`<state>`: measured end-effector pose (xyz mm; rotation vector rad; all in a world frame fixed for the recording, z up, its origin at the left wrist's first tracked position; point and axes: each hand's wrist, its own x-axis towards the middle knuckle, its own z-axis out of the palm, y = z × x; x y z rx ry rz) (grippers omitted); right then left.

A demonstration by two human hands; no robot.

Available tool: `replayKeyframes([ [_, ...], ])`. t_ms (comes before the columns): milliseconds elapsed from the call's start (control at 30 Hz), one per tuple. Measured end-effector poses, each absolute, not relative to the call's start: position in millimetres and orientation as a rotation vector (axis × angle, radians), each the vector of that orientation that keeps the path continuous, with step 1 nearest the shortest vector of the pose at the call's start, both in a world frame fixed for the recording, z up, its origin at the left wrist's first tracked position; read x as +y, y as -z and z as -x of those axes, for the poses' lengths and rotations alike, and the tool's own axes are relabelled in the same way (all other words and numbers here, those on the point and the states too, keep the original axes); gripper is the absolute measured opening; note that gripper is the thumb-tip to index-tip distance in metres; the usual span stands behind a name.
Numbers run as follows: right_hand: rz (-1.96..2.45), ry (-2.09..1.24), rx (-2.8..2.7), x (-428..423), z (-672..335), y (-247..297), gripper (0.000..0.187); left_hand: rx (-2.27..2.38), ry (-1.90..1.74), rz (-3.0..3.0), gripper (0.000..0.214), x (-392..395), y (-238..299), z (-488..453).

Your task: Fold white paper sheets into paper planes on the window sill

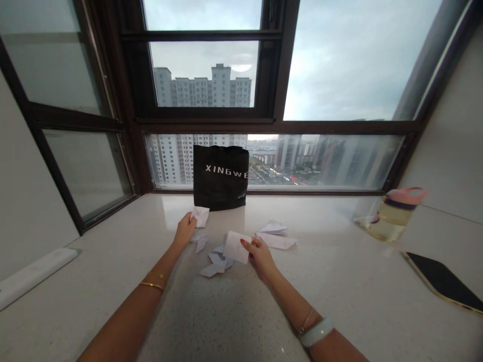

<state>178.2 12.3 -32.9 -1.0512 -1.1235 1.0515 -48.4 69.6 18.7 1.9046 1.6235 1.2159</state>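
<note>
My left hand [184, 230] pinches a small folded white paper [201, 216] in front of the black bag [221, 191]. Between thumb and fingers, my right hand [260, 255] holds a flat square of white paper [234, 246], raised above the sill. Several folded paper pieces [214, 267] lie in a loose pile below and partly behind that square. Another small folded paper [200, 244] rests just right of my left hand. Beyond my right hand are more folded papers [277, 241], long and pointed in shape.
The pale speckled windowsill [211, 327] runs up to a dark window frame [279, 125]. At right stand a bottle with a pink lid [396, 216] and, nearer, a dark phone-like slab [443, 279]. A long white bar [39, 274] lies at left.
</note>
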Motion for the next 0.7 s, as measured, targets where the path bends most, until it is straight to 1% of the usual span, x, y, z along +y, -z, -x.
replayKeyframes([
  [67,1.053,-1.063,-1.058,11.6,-177.1,31.3,0.041,1.497,-1.295,-1.789,0.034,48.6,-18.7,30.8],
  [100,1.052,-1.072,-1.037,10.6,-176.3,30.2,0.041,1.275,-1.364,-1.581,0.034,37.2,-16.5,20.2],
  [133,1.05,-1.081,-1.03,9.3,-175.4,29.0,0.04,1.096,-1.365,-1.42,0.036,26.0,-13.1,9.4],
  [200,1.041,-1.1,-1.023,6.3,-173.4,26.4,0.038,0.943,-1.31,-1.276,0.042,6.6,-4.4,-10.1],
  [267,1.035,-1.117,-1.024,3.6,-171.2,24.4,0.032,0.953,-1.296,-1.313,0.042,-5.8,4.1,-22.9],
  [400,1.009,-1.164,-1.063,-0.5,-166.4,22.0,0.02,1.158,-1.448,-1.493,0.03,-10.1,13.4,-26.4],
  [500,0.974,-1.196,-1.078,-2.8,-163.0,21.3,0.019,1.217,-1.526,-1.503,0.027,-8.2,14.5,-21.6],
  [700,0.909,-1.22,-1.067,-6.6,-157.8,20.1,0.024,1.157,-1.441,-1.456,0.03,-15.0,15.6,-26.5],
])
